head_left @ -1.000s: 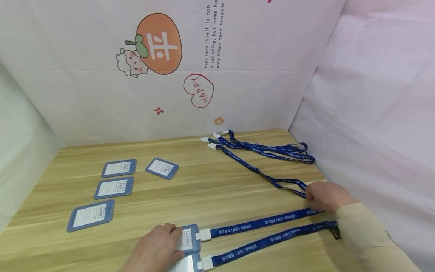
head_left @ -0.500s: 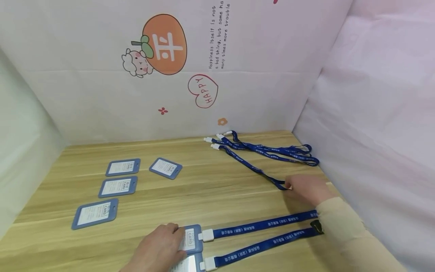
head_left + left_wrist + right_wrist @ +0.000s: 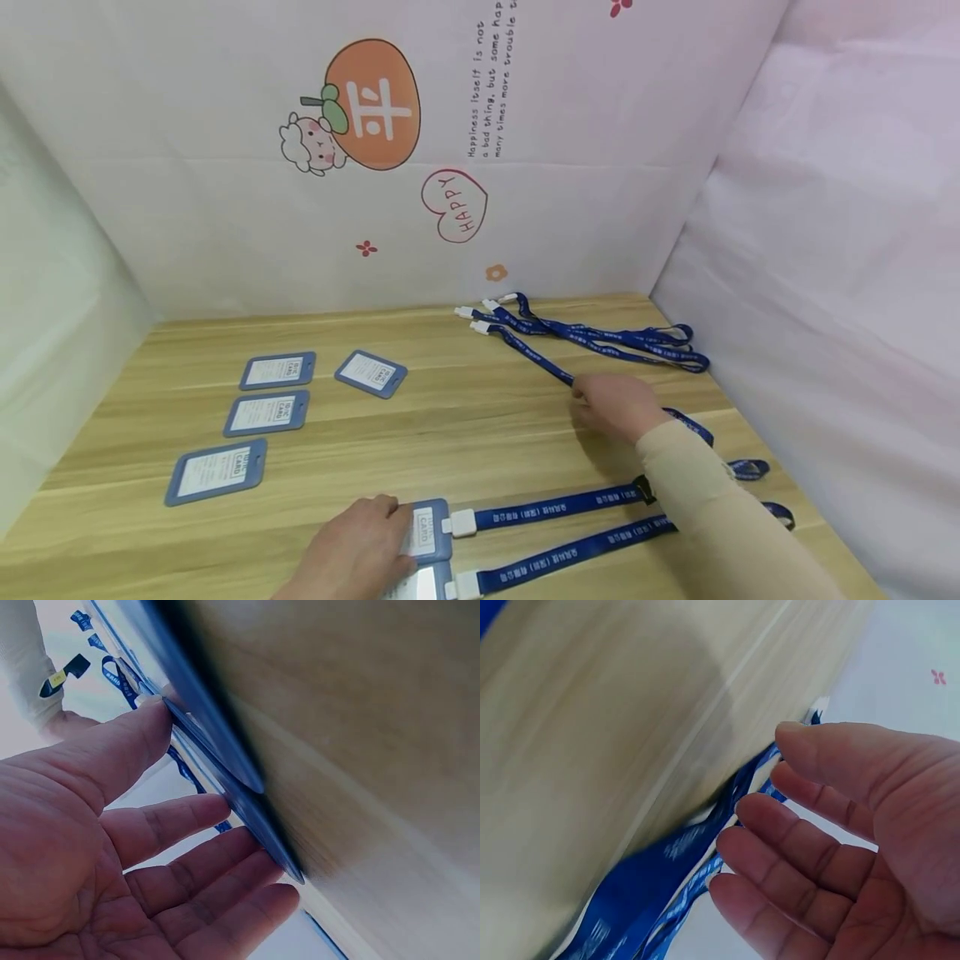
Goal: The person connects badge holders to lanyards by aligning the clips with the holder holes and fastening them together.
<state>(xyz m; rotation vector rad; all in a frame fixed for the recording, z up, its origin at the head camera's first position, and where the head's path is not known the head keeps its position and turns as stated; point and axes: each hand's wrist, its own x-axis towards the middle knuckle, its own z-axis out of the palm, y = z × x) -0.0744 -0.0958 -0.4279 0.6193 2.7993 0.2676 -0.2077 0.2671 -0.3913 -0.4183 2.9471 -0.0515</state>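
My left hand rests on a blue badge holder at the table's front, thumb and fingertips touching it, fingers only loosely bent in the left wrist view. The holder is clipped to a dark blue lanyard. Just below lies a second badge holder on its own lanyard, partly cut off by the frame. My right hand pinches a loose blue lanyard partway along; its white clip points left. In the right wrist view, the lanyard strap passes by the thumb and fingertips.
At the left lie several blue badge holders, one askew. More lanyards lie bunched near the back wall at right. A printed cloth wall and a pale right wall enclose the wooden table.
My right hand has slid left along the loose lanyard toward its clip, uncovering loops behind it. The left hand stays on the badge holder. The head view has shifted slightly.
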